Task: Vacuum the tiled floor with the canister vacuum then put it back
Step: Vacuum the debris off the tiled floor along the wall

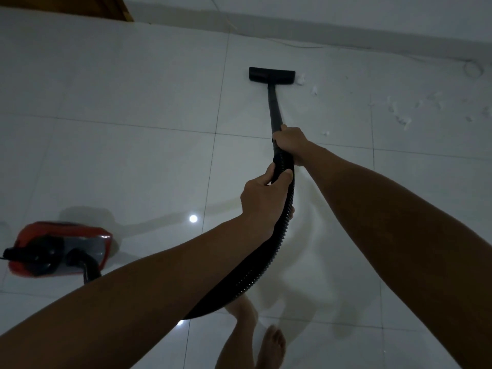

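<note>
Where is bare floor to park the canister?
Bare tiles lie left of the nozzle and wand, above the canister. Right of the nozzle is littered with white scraps; a thin cord runs along the wall. The hose crowds the near middle.

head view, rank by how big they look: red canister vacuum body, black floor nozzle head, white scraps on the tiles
1. Red canister vacuum body, though it sits nearer the camera, which inflates it.
2. Black floor nozzle head.
3. White scraps on the tiles, each tiny.
</note>
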